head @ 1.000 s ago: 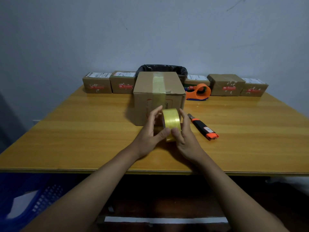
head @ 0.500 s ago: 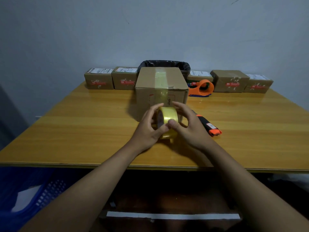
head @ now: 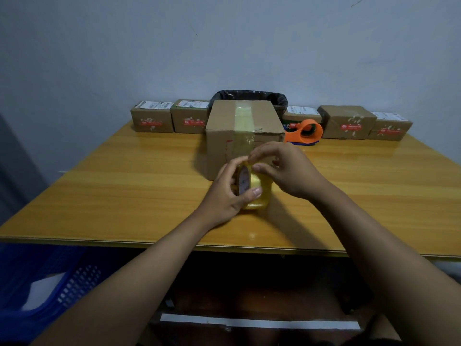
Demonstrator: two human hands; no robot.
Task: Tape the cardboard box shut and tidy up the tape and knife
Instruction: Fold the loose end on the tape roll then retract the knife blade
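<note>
A brown cardboard box (head: 224,126) stands at the middle of the wooden table (head: 124,191), with a strip of clear yellowish tape running over its top and down its front. Just in front of it I hold a yellow tape roll (head: 259,193) on edge. My left hand (head: 224,196) grips the roll from the left, thumb across its face. My right hand (head: 287,168) pinches at the top of the roll with thumb and forefinger. The knife is hidden behind my right hand.
An orange tape dispenser (head: 305,132) lies behind the box on the right. Several small sealed parcels (head: 152,119) line the far edge, and a black-lined bin (head: 249,96) stands behind the box. A blue crate (head: 50,283) sits below the table's left.
My right hand has risen from the roll's side to its top and now covers the knife. The roll has turned so that its side faces me.
</note>
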